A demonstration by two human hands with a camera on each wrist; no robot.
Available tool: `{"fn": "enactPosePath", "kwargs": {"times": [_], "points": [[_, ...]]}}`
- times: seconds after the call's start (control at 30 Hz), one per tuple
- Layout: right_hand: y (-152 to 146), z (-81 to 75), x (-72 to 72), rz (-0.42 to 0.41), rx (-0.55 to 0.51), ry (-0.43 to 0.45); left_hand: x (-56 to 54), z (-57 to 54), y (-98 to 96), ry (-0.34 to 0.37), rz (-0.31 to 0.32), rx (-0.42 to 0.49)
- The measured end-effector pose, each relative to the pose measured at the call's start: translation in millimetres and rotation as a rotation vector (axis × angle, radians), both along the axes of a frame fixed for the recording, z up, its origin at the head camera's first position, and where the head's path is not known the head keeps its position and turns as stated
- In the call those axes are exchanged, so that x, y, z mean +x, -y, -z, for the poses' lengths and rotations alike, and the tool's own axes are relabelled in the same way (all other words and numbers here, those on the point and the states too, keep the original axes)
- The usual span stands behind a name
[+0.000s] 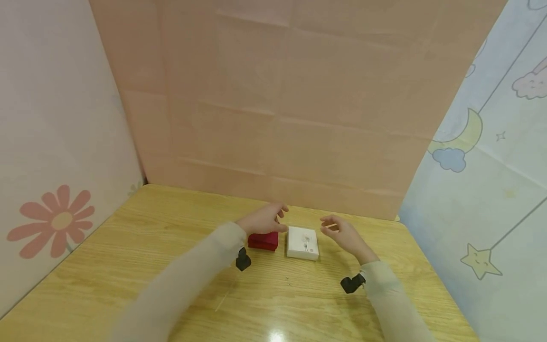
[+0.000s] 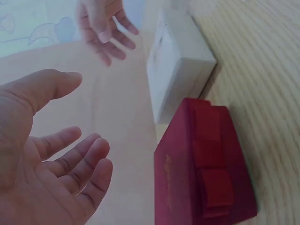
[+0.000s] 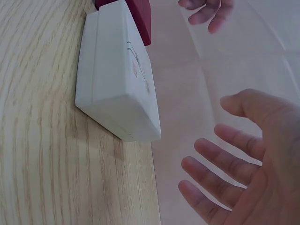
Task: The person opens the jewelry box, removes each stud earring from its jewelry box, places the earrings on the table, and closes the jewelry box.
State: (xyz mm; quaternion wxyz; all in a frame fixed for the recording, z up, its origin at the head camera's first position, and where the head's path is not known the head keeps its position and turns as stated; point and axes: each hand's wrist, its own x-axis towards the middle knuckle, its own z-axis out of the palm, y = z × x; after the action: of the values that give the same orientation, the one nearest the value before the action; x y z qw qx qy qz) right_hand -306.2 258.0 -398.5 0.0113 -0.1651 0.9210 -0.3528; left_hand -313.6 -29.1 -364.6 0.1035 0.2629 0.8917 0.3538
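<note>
A white box (image 1: 302,243) with a small plant drawing on its lid rests on the wooden table. Just left of it stands a dark red box (image 2: 206,164) with a red ribbon bow on its side, partly covered by my left hand in the head view. My left hand (image 1: 265,219) hovers over the red box, fingers loosely bent and holding nothing. To the right of the white box, my right hand (image 1: 342,232) hangs in the air with relaxed, spread fingers (image 3: 220,164) and nothing in its grasp. Both palms face inward, toward each other.
The wooden table (image 1: 205,294) reaches back to a peach backdrop (image 1: 273,104). A flower-printed panel (image 1: 51,142) borders the left side, and a panel with moon and star drawings (image 1: 491,199) borders the right. Each wrist carries a small black camera mount (image 1: 242,260).
</note>
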Motion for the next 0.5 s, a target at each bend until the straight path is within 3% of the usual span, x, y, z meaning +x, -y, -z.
{"fn": "enactPosePath", "kwargs": {"times": [0.23, 0.5], "points": [[2.7, 2.1, 0.7, -0.040, -0.027, 0.045, 0.8, 11.0, -18.7, -0.048, 0.045, -0.120], [4.7, 5.1, 1.5, -0.107, -0.023, 0.146, 1.1, 23.2, -32.8, -0.132, 0.022, -0.286]]}}
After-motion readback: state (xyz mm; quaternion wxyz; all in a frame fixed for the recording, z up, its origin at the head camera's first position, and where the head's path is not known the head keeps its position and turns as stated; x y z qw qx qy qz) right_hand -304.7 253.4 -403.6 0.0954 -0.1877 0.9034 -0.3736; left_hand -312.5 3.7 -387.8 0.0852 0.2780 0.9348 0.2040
